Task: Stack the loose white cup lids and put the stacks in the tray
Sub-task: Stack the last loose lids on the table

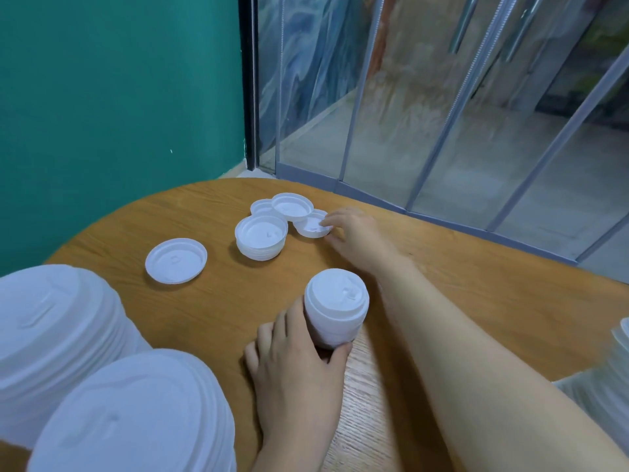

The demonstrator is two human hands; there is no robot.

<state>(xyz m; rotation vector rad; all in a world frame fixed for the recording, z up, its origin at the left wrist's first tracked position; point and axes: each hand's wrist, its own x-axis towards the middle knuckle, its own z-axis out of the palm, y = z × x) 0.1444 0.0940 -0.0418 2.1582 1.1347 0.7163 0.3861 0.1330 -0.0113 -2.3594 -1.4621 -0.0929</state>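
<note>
left fingers (292, 321): curled round the side of a short lid stack (335, 308); thumb wrapped under its near edge
left hand (296, 373): stack is gripped and held upright on the table (476, 301), dome side up
right fingers (332, 221): bent, tips laid on the rim of a single upturned lid (311, 228); thumb set against its near edge, so the lid is pinched
right hand (354, 233): reached to the far side of the table; forearm is stretched across the held stack's right side
pinched lid: lying on the table, hollow side up, far right of the loose group
top loose lid (292, 206): hollow side up, overlapped onto the pinched lid and onto another lid (260, 206) partly hidden behind it
upturned stack (261, 240): several lids nested hollow side up, just beside the loose group, on its near left
lone lid (176, 260): flat on the table, hollow side up, apart to the left of the upturned stack
near stacks (61, 335): two tall dome-up stacks at the lower left, very close to camera, blurred; second one (136, 413) is nearer
right edge: part of another white stack (621, 349) is cut off by the frame
tray: cannot be made out
table: round, wood grain
background: teal wall (102, 97) on the left, glass panels (442, 97) on the right
</note>
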